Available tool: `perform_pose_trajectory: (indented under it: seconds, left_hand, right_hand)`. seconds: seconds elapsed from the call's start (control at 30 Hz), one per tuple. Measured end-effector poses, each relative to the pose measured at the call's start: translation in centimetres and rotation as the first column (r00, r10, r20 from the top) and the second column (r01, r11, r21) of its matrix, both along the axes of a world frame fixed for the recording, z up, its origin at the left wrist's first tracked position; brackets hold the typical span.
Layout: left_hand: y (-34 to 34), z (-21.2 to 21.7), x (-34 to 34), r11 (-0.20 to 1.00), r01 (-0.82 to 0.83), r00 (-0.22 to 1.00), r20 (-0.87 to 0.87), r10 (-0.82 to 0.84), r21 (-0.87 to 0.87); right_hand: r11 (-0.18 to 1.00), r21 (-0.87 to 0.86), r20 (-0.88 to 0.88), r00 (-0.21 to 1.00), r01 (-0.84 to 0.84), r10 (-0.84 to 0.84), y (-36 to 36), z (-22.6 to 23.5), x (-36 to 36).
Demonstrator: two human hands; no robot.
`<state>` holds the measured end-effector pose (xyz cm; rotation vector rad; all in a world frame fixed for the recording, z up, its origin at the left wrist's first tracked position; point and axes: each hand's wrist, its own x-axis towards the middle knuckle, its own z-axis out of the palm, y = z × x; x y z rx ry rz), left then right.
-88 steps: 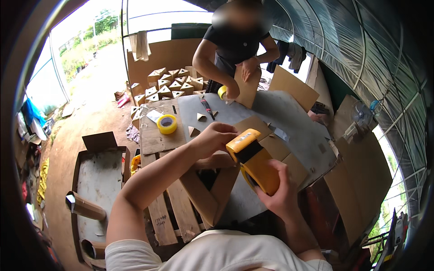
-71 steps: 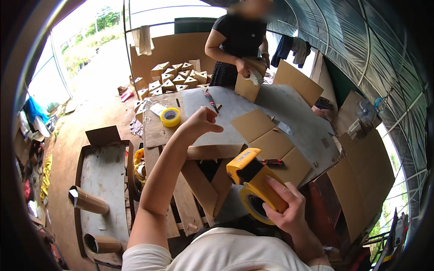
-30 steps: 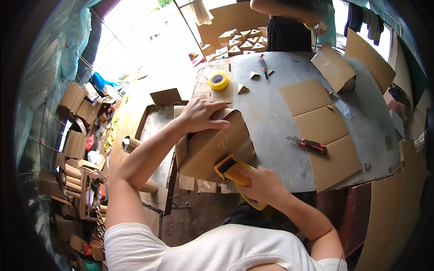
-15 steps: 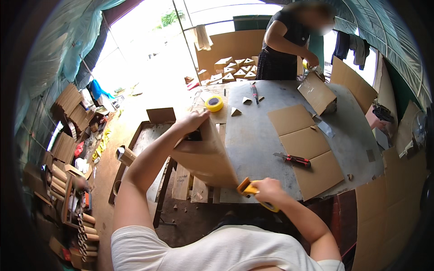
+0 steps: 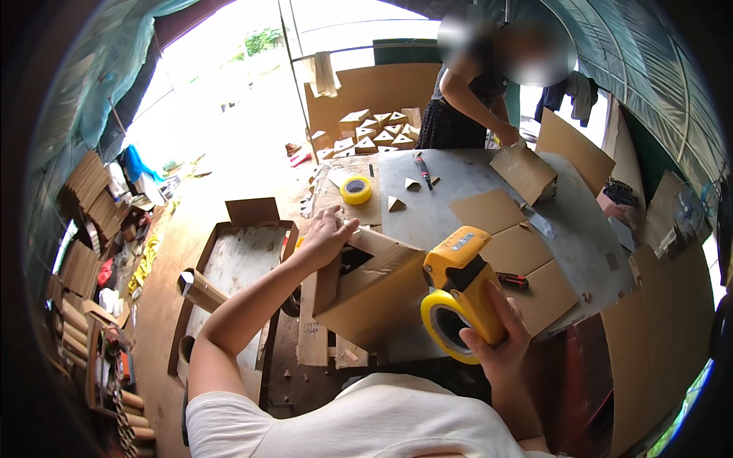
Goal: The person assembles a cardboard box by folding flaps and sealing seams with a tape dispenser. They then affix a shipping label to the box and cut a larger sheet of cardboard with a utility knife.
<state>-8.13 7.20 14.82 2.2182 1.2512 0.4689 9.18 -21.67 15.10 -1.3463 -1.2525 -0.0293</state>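
A brown cardboard box [image 5: 382,305] stands tilted at the table's near left edge, a dark gap showing by its upper left end. My left hand [image 5: 330,238] grips that end, thumb and fingers over its edge. Raised at the box's right side, my right hand [image 5: 500,336] is closed round the handle of a yellow tape dispenser [image 5: 461,263]. A wide tape roll [image 5: 447,324] sits in the dispenser. Whether tape runs from it to the box, I cannot tell. A loose yellow tape roll [image 5: 356,190] lies beyond my left hand.
Flat creased cardboard [image 5: 515,240] lies on the grey table [image 5: 412,267], with a red-handled cutter [image 5: 513,281] on it. Another knife [image 5: 422,169] rests farther back. Across the table a co-worker [image 5: 469,99] handles a box [image 5: 525,172]. Triangular cartons [image 5: 382,131] are piled behind.
The tape dispenser has come up and turned in my right hand, from the box's lower corner to its right side. The box has swung, its near end now farther right and higher.
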Motion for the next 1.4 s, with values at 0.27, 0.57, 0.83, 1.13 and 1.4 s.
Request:
perform_pose_trajectory:
  seconds: [0.27, 0.57, 0.83, 1.13, 1.4]
  left_hand:
    - [-0.8, 6.2, -0.1, 0.672, 0.629, 0.677, 0.700, -0.229, -0.390]
    - [-1.7, 8.7, 2.0, 0.322, 0.788, 0.602, 0.767, -0.223, -0.525]
    - [6.9, 8.2, 3.4, 0.523, 0.667, 0.744, 0.513, -0.427, -0.531]
    - [9.8, -1.6, 9.1, 0.473, 0.531, 0.574, -0.111, -0.811, -0.703]
    - [7.2, 2.1, 10.8, 0.765, 0.534, 0.621, -0.447, -0.644, -0.359]
  right_hand:
    - [0.990, -0.003, 0.103, 0.984, 0.144, -0.143, 3.3, 2.0, -6.1]
    - [0.971, 0.004, 0.211, 0.949, 0.239, -0.235, 4.2, 4.0, -10.0]
    - [0.892, -0.237, 0.263, 0.909, 0.385, -0.323, 0.6, 2.0, -13.0]
    - [0.844, -0.263, 0.367, 0.857, 0.468, -0.361, 2.5, 1.6, -12.3]
    - [0.883, -0.263, 0.320, 0.899, 0.389, -0.301, 1.8, 0.5, -10.3]
